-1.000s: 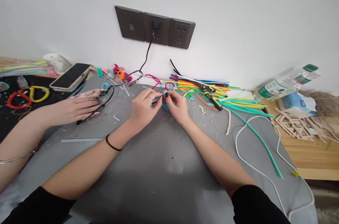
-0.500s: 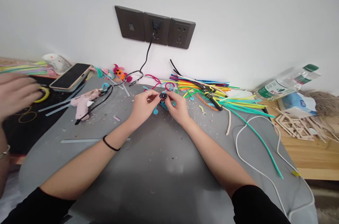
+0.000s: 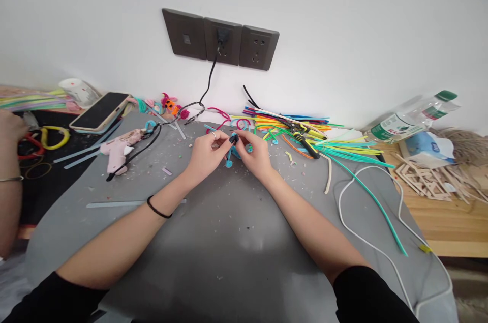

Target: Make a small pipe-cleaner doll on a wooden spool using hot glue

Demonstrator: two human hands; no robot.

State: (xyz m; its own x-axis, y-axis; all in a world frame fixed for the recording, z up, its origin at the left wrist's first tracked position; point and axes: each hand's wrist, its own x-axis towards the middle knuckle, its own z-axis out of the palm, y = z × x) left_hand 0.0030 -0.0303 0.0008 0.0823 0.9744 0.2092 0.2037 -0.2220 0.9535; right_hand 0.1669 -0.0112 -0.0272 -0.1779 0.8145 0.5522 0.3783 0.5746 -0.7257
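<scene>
Over the grey mat (image 3: pixel 229 231), my left hand (image 3: pixel 206 152) and my right hand (image 3: pixel 254 152) pinch a small blue pipe-cleaner piece (image 3: pixel 231 152) between their fingertips. It has a curled blue end below and a black bit on top. A heap of coloured pipe cleaners (image 3: pixel 297 132) lies just right of my right hand, with yellow-handled cutters (image 3: pixel 305 142) on it. A ring shows on my left hand and a black band on that wrist.
A pink glue gun (image 3: pixel 119 147) lies left on the mat, its black cord running to the wall socket (image 3: pixel 221 40). Another person's arm (image 3: pixel 9 175) with a bracelet is at the far left. A phone (image 3: pixel 99 109), a water bottle (image 3: pixel 414 119), a white cable (image 3: pixel 381 211) and wooden sticks (image 3: pixel 430 180) surround the mat.
The other person's hand let go of the glue gun and drew back to the far left. My hands turned the blue piece slightly; its curled end now hangs lower.
</scene>
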